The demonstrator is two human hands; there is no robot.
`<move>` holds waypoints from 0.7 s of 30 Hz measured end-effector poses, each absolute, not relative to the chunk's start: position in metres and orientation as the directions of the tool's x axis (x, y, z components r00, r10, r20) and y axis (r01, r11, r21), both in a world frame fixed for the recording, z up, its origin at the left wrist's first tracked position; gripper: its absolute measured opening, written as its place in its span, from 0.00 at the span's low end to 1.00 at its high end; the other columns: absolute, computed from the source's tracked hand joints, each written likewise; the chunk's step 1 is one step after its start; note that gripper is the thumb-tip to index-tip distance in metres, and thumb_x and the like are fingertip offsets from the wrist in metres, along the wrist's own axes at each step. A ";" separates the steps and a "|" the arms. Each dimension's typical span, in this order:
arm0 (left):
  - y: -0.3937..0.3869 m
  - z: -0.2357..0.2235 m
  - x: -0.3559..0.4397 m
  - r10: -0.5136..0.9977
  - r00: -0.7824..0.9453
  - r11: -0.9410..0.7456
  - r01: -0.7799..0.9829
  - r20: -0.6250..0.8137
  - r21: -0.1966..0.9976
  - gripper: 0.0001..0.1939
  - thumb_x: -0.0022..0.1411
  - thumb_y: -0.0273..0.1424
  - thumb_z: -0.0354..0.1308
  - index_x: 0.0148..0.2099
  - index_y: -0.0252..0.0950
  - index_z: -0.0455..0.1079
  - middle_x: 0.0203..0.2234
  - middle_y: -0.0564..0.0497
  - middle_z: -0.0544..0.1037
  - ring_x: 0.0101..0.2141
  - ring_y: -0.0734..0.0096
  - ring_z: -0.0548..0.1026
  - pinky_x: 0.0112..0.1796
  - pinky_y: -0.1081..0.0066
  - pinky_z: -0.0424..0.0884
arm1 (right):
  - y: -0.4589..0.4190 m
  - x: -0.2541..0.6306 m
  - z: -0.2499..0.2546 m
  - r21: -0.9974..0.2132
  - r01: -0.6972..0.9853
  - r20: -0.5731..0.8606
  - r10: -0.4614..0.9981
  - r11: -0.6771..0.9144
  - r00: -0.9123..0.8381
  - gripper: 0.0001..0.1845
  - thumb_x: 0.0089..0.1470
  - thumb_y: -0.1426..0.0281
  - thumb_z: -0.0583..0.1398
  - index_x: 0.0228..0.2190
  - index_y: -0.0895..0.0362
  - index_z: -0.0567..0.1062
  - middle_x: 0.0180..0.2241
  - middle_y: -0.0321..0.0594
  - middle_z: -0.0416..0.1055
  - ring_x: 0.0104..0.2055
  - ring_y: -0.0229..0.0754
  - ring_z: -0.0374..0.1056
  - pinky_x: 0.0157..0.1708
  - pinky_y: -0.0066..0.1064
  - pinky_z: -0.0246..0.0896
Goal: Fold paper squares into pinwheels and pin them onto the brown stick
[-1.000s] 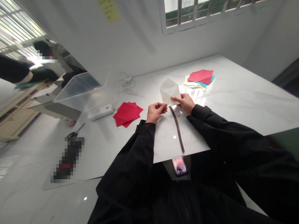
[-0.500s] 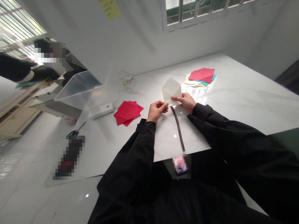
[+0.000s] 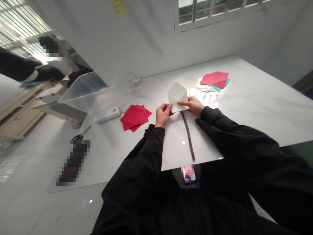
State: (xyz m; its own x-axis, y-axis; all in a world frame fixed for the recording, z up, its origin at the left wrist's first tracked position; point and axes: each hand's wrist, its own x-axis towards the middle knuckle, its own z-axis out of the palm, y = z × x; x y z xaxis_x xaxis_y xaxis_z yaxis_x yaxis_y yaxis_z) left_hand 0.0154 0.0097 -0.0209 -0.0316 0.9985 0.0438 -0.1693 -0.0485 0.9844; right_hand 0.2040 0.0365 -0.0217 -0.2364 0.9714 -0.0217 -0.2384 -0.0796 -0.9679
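A white paper envelope [image 3: 176, 93] with its pointed flap up is held above the table between my two hands. My left hand [image 3: 163, 116] pinches its lower left corner. At its right side my right hand [image 3: 195, 106] grips it, the thumb lying across the front. Just below the envelope a thin brown stick [image 3: 188, 137] lies on the tabletop, pointing toward me. A small shiny bit [image 3: 190, 121] rests beside the stick, too small to name. To the left of my left hand are overlapping red paper pieces [image 3: 134, 117].
A stack of coloured papers [image 3: 215, 80] sits at the back right. On the left are a white oblong device [image 3: 107, 115], a clear plastic bin [image 3: 85, 94], scissors [image 3: 79, 136] and a blurred dark item [image 3: 73, 163]. Another person [image 3: 52, 63] is at the far left.
My left hand has shifted its fingers up onto the envelope's lower left corner. The envelope has moved slightly left and tilted. The whole view has shifted a little.
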 end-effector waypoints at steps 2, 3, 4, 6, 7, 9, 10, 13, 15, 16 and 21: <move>0.011 -0.022 0.015 0.998 -0.051 -0.056 -0.201 0.046 0.978 0.27 0.46 0.50 0.78 0.34 0.36 0.73 0.23 0.57 0.73 0.24 0.78 0.71 0.28 0.75 0.73 | 0.034 0.203 -0.024 -0.976 -0.212 0.003 0.973 -0.047 -0.231 0.25 0.42 0.59 0.79 0.40 0.60 0.85 0.46 0.50 0.84 0.50 0.55 0.80 0.59 0.46 0.74; 0.012 -0.022 0.015 0.997 -0.057 -0.061 -0.214 0.050 0.975 0.26 0.46 0.50 0.78 0.34 0.36 0.73 0.25 0.56 0.75 0.25 0.77 0.72 0.29 0.74 0.73 | 0.033 0.203 -0.024 -0.980 -0.192 0.004 0.970 -0.044 -0.243 0.26 0.42 0.58 0.79 0.40 0.60 0.85 0.46 0.50 0.84 0.49 0.55 0.80 0.59 0.47 0.74; 0.012 -0.021 0.015 0.997 -0.060 -0.067 -0.225 0.054 0.972 0.26 0.46 0.49 0.78 0.35 0.36 0.73 0.26 0.54 0.77 0.27 0.76 0.74 0.30 0.74 0.73 | 0.032 0.203 -0.025 -0.984 -0.173 0.002 0.967 -0.044 -0.254 0.26 0.42 0.58 0.79 0.40 0.60 0.85 0.46 0.50 0.84 0.49 0.55 0.80 0.58 0.47 0.74; 0.015 -0.021 0.013 0.996 -0.060 -0.076 -0.244 0.063 0.967 0.25 0.47 0.47 0.79 0.36 0.35 0.74 0.29 0.52 0.80 0.29 0.74 0.76 0.33 0.73 0.75 | 0.030 0.203 -0.025 -0.989 -0.143 0.000 0.966 -0.038 -0.259 0.26 0.43 0.57 0.78 0.40 0.60 0.86 0.46 0.50 0.84 0.48 0.54 0.80 0.58 0.46 0.74; 0.018 -0.021 0.012 0.996 -0.055 -0.078 -0.254 0.066 0.964 0.25 0.47 0.47 0.79 0.36 0.35 0.74 0.30 0.52 0.80 0.30 0.73 0.77 0.34 0.72 0.75 | 0.030 0.203 -0.025 -0.991 -0.131 0.003 0.966 -0.032 -0.258 0.25 0.44 0.56 0.78 0.40 0.60 0.86 0.46 0.50 0.84 0.47 0.54 0.80 0.57 0.46 0.74; 0.025 -0.021 0.008 0.996 -0.054 -0.078 -0.271 0.066 0.959 0.24 0.47 0.47 0.78 0.36 0.35 0.74 0.30 0.52 0.80 0.30 0.73 0.77 0.35 0.72 0.75 | 0.030 0.203 -0.025 -0.995 -0.098 0.009 0.965 -0.017 -0.263 0.25 0.45 0.56 0.77 0.40 0.60 0.86 0.46 0.50 0.84 0.47 0.53 0.80 0.56 0.45 0.74; 0.030 -0.021 0.005 0.996 -0.066 -0.082 -0.276 0.066 0.958 0.24 0.47 0.47 0.78 0.35 0.35 0.74 0.29 0.53 0.79 0.30 0.74 0.76 0.35 0.72 0.75 | 0.030 0.202 -0.024 -0.997 -0.074 0.007 0.963 -0.013 -0.270 0.25 0.45 0.56 0.77 0.40 0.61 0.86 0.46 0.50 0.84 0.47 0.53 0.80 0.55 0.45 0.74; 0.046 -0.021 -0.002 0.984 -0.160 -0.120 -0.271 0.078 0.955 0.24 0.46 0.47 0.79 0.34 0.36 0.74 0.26 0.55 0.77 0.27 0.76 0.74 0.33 0.74 0.73 | 0.030 0.201 -0.020 -1.000 0.000 -0.018 0.964 -0.018 -0.266 0.24 0.45 0.56 0.76 0.37 0.62 0.86 0.43 0.50 0.84 0.45 0.53 0.79 0.52 0.43 0.74; 0.051 -0.018 -0.006 0.981 -0.177 -0.130 -0.270 0.083 0.954 0.24 0.47 0.47 0.78 0.35 0.36 0.74 0.26 0.55 0.76 0.27 0.77 0.74 0.33 0.75 0.72 | 0.029 0.201 -0.017 -0.999 0.013 -0.033 0.967 -0.030 -0.254 0.23 0.44 0.57 0.76 0.36 0.62 0.86 0.42 0.50 0.84 0.44 0.52 0.79 0.51 0.42 0.74; 0.052 -0.016 -0.008 0.983 -0.160 -0.131 -0.274 0.090 0.953 0.24 0.48 0.47 0.78 0.36 0.36 0.74 0.27 0.55 0.76 0.28 0.77 0.75 0.33 0.75 0.72 | 0.028 0.201 -0.016 -0.999 0.012 -0.038 0.967 -0.036 -0.252 0.22 0.44 0.57 0.76 0.36 0.62 0.86 0.42 0.49 0.84 0.44 0.52 0.79 0.51 0.41 0.74; 0.041 -0.008 -0.013 0.992 0.066 -0.085 -0.281 0.107 0.956 0.30 0.47 0.47 0.78 0.48 0.41 0.75 0.38 0.52 0.81 0.34 0.73 0.79 0.38 0.72 0.75 | 0.026 0.201 -0.012 -0.998 0.021 -0.058 0.959 -0.055 -0.278 0.23 0.43 0.57 0.76 0.35 0.63 0.85 0.40 0.49 0.84 0.42 0.50 0.78 0.50 0.39 0.73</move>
